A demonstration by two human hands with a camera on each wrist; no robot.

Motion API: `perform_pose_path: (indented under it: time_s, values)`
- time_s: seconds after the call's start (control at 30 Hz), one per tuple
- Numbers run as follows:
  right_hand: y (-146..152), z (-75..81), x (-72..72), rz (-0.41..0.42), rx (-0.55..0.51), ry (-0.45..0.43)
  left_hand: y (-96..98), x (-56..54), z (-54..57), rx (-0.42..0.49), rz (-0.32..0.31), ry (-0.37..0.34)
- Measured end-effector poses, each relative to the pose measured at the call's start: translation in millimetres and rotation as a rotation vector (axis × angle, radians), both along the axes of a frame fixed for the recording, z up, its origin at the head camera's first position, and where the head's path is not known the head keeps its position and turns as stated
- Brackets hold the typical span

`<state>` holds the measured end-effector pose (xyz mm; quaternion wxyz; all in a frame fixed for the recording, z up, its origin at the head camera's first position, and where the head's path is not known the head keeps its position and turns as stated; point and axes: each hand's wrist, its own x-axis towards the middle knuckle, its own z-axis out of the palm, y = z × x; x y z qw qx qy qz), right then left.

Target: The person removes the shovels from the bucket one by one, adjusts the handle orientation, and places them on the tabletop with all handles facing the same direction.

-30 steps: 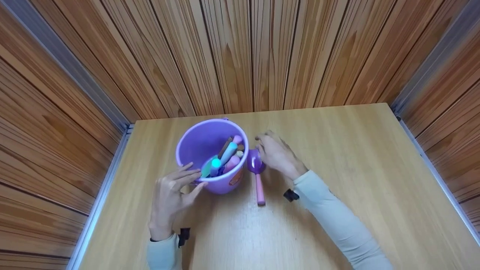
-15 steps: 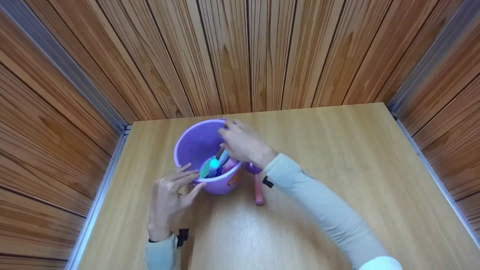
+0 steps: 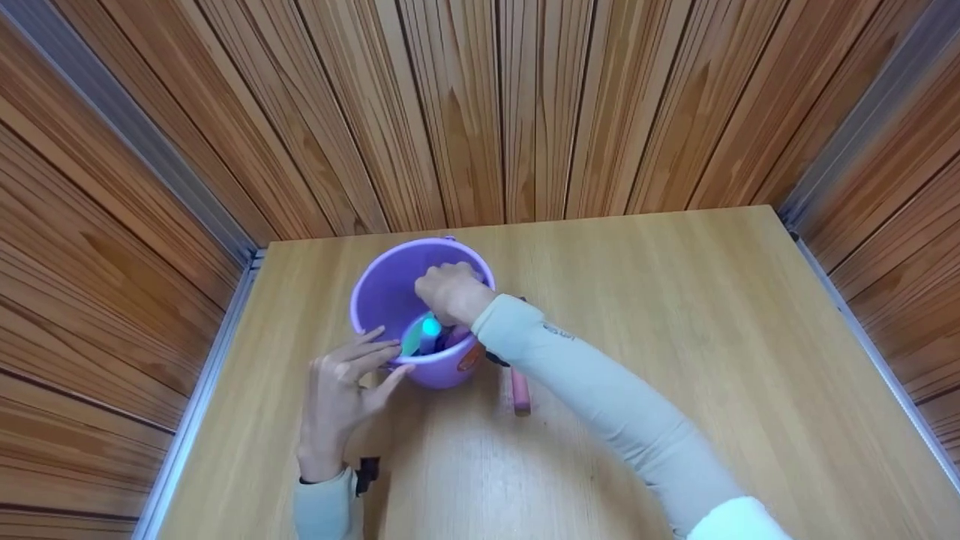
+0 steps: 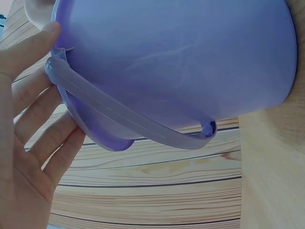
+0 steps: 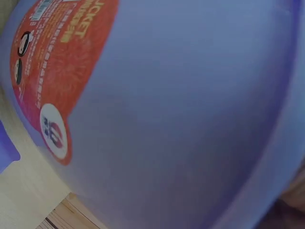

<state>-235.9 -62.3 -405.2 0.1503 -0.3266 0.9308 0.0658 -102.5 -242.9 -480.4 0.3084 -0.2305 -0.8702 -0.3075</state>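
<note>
A purple bucket (image 3: pixel 379 281) stands on the table with several things inside. In it I see a bright cyan rounded end (image 3: pixel 430 325) and a flat green piece (image 3: pixel 412 337). My left hand (image 3: pixel 341 397) holds the bucket's near-left rim, thumb outside and fingers over the edge. The left wrist view shows the bucket's purple carrying handle (image 4: pixel 128 117) hanging below that rim. My right hand (image 3: pixel 452 291) is down inside the bucket, knuckles up; its fingers are hidden, so I cannot tell what they hold. Its wrist crosses the right rim.
Beside the bucket lies a toy shovel's pink handle (image 3: pixel 520 391), its blade mostly covered by my right sleeve (image 3: pixel 592 382). An orange label (image 5: pixel 71 52) is on the bucket's outer wall. Wood-panelled walls (image 3: pixel 480 112) enclose the table (image 3: pixel 675 300) at the back and sides.
My right hand has moved left from beside the shovel, over the bucket's rim and down into it, covering many of the things inside. My left hand has stayed at the rim.
</note>
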Motion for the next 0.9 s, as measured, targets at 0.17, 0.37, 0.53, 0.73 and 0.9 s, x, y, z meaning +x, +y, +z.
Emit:
perform_pose_path:
  time_s: [0.17,0.37,0.53,0.73,0.9]
  values:
    - [-4,-2.5,-1.6,-0.049,0.054,-0.057,0.2,-0.2,-0.7,0.025,-0.003,-0.013]
    - [-9,-4.0,0.2,-0.014,0.184,-0.055,0.5,-0.8,-0.6,0.035,-0.006,-0.012]
    - [-13,-6.7,2.5,0.042,0.218,-0.004,0.7,0.2,-1.0,0.042,-0.006,-0.022]
    - [-10,-6.4,2.7,0.094,0.229,0.052,0.1,1.1,-2.0,0.048,0.001,-0.022]
    - [-9,3.2,2.0,0.083,0.227,0.076,-0.8,-0.9,-1.2,0.048,-0.008,-0.009]
